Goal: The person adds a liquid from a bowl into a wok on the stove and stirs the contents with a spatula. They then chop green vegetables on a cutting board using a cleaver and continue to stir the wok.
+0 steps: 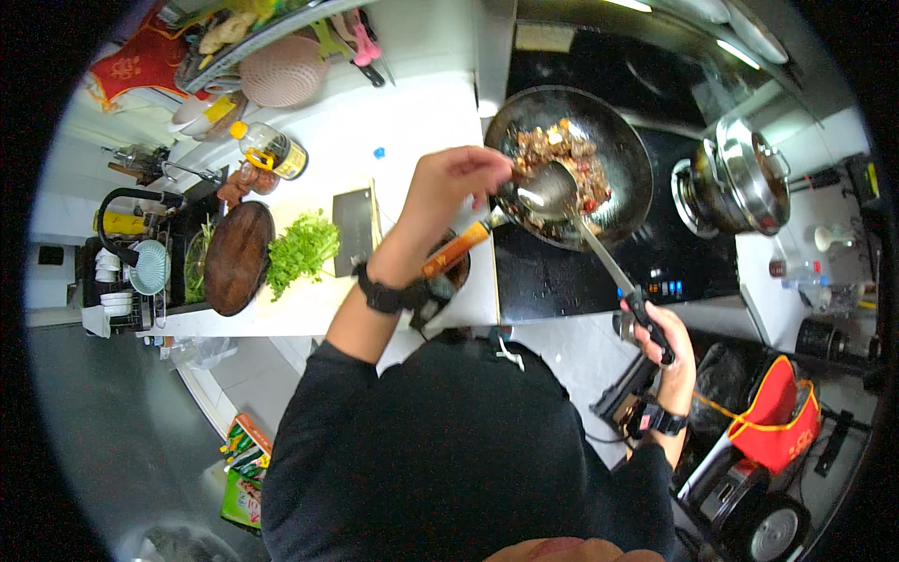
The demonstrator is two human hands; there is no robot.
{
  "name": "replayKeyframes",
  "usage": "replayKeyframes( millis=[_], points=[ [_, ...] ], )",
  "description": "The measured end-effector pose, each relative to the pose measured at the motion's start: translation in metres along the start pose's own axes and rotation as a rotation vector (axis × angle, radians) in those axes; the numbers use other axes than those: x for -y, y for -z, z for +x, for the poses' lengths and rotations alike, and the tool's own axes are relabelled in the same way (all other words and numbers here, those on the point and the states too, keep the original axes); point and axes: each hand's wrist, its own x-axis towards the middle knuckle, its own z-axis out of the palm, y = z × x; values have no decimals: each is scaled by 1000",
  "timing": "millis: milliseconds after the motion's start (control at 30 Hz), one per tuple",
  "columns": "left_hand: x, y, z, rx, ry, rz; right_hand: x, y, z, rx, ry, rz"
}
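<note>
My right hand (667, 337) grips the black handle of a metal ladle (551, 190). The ladle's bowl is over the near left part of a dark wok (628, 151). Browned chopped food (593, 161) with red bits lies in the wok. My left hand (456, 179) reaches over the wok's left rim, fingers bunched beside the ladle bowl. Whether those fingers pinch something or touch the ladle, I cannot tell. Below that hand, the wok's orange-brown handle (456, 249) points toward me, with nobody gripping it.
A lidded steel pot (737, 179) stands right of the wok on the black cooktop (562, 281). Chopped green herbs (302, 253), a cleaver blade (352, 232), a round wooden board (239, 258) and a yellow-capped bottle (274, 151) are on the left counter. Beyond is a sink faucet (112, 211).
</note>
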Motion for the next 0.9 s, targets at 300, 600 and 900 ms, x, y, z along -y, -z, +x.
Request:
replayKeyframes(
  millis=[300, 600, 900],
  points=[
    [-103, -22, -90, 753, -787, -627, 8, -3, 5, 41, -7, 59],
    [-101, -32, -93, 655, -1189, -738, 6, -6, 9, -34, -14, 84],
    [-74, -2, -103, 144, -919, -588, 12, -11, -3, -94, 49, -57]
  ],
)
